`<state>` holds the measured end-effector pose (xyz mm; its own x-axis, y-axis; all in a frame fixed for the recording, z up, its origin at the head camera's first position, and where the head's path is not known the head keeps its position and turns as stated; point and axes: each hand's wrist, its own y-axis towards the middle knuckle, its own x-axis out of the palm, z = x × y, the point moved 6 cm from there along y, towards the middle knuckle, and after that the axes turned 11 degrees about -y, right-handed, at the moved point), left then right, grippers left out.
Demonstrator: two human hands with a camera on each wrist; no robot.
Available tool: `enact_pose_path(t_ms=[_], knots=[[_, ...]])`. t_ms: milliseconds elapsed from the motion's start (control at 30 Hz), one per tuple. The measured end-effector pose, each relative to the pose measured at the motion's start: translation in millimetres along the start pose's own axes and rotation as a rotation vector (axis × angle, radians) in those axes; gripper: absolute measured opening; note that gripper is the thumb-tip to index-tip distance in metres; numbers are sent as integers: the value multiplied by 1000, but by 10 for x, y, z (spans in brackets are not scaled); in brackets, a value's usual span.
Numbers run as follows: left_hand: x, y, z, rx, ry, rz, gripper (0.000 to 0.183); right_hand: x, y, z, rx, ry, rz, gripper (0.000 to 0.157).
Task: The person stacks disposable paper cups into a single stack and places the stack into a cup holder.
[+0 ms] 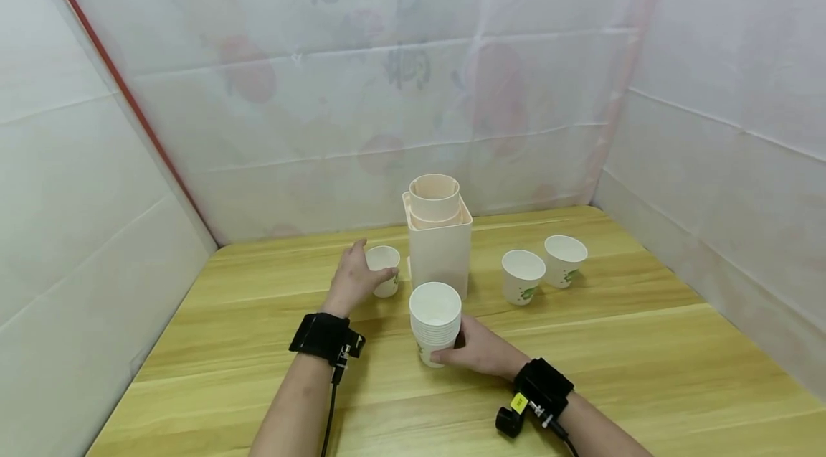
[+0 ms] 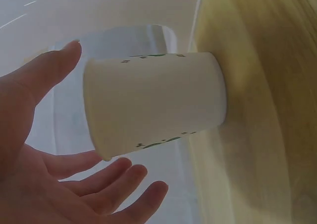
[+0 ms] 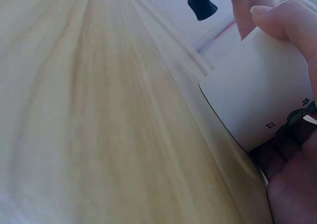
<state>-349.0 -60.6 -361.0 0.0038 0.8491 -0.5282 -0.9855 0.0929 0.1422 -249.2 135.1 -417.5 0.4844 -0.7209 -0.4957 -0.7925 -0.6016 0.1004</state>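
A single white paper cup [image 1: 385,283] stands upright on the table left of the box-shaped holder [image 1: 440,256]. My left hand [image 1: 353,278] is spread around that cup. In the left wrist view the thumb [image 2: 54,68] is at one side of the cup [image 2: 153,102] and the other fingers are at the opposite side, near the rim. Closer to me, my right hand [image 1: 484,348] grips a stack of nested paper cups [image 1: 435,328] from its right side. The right wrist view shows the thumb across the stack [image 3: 262,85], whose base is at or just above the tabletop.
Two more paper cups, one nearer [image 1: 523,278] and one farther back [image 1: 564,262], stand upright on the right. A round tube [image 1: 435,202] rises out of the holder. White sheeting [image 1: 323,120] encloses the wooden table [image 1: 213,371] at the back and sides.
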Motion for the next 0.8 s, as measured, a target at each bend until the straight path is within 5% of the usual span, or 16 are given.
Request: enact_pose_path(t_ms=[467, 800], knots=[[21, -13, -58, 37, -3, 29, 77, -3, -9, -20, 8, 3, -3, 65], [-119, -111, 35, 77, -77, 56, 74, -7, -10, -9, 11, -13, 4, 63]])
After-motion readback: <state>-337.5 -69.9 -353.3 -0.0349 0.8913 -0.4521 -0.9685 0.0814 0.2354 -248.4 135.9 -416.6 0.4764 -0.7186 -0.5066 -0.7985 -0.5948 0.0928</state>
